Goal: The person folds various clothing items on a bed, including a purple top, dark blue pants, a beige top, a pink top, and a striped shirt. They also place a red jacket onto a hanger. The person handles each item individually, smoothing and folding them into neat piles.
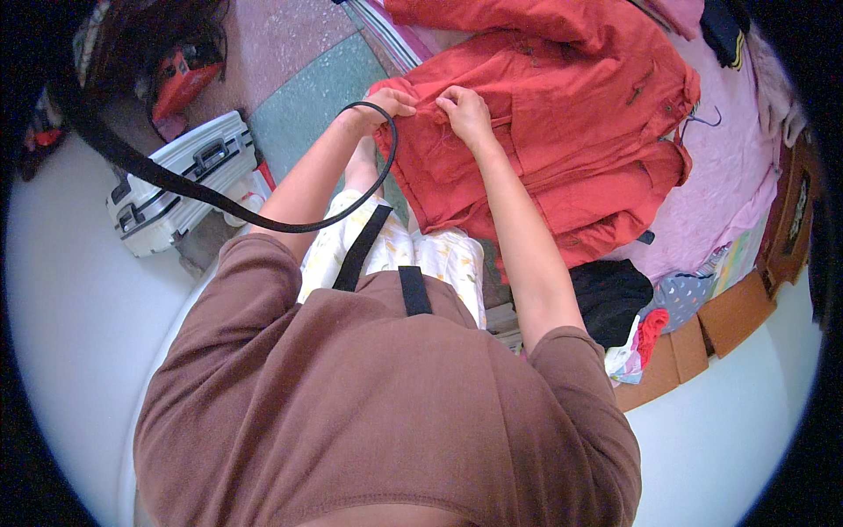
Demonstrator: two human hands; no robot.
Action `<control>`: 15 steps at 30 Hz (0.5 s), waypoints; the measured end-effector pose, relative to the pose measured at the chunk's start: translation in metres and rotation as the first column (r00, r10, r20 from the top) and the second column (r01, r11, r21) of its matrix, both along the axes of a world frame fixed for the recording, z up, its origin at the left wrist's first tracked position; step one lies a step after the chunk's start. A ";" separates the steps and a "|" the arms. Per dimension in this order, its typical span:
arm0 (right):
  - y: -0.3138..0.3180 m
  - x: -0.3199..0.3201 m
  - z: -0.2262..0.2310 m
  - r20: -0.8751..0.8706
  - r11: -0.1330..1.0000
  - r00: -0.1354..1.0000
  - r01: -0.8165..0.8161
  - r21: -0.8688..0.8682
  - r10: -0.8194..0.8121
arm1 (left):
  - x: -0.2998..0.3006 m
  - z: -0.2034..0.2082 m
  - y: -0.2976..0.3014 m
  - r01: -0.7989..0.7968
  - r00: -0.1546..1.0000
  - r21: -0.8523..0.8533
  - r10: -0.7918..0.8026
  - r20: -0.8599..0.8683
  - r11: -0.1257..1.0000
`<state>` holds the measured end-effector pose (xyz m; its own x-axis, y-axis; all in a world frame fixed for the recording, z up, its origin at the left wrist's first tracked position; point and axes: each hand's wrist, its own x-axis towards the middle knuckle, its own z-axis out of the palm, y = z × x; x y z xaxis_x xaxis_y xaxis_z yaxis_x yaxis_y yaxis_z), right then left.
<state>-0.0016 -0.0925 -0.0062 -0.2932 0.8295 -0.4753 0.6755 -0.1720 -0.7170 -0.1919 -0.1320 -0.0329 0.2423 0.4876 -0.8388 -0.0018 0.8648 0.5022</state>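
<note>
A red jacket [562, 132] lies spread out in front of me, its lower edge toward me and its sleeves bunched. At its near left part, my left hand [392, 101] grips the edge of the cloth. Close beside it, my right hand [465, 114] is closed in a pinch on the same jacket. A thin thread or cord seems to hang on the cloth below the fingers, too fine to make out. From the jacket's collar end sticks out the hook of a clothes hanger [707, 119].
The jacket rests on a bed with a pink sheet [702, 202]. Black clothing [612, 299] and a red cloth [652, 334] lie by the brown wooden bed edge [676, 358]. A silver suitcase [184, 180] stands at left on the tiled floor [307, 79]. A black strap [176, 180] loops around my left forearm.
</note>
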 end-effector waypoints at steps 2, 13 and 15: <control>0.001 0.003 -0.002 -0.039 1.000 0.999 -0.009 -0.011 0.009 | 0.004 0.002 0.004 0.053 0.998 0.048 -0.051 -0.040 0.997; 0.004 0.011 0.020 0.086 0.981 0.996 -0.008 0.193 -0.009 | 0.025 0.015 -0.007 -0.035 0.994 0.194 0.053 -0.093 0.980; 0.006 0.021 0.020 0.015 0.938 0.998 0.051 0.342 -0.060 | 0.018 0.001 -0.010 -0.105 0.994 0.109 0.108 -0.023 0.988</control>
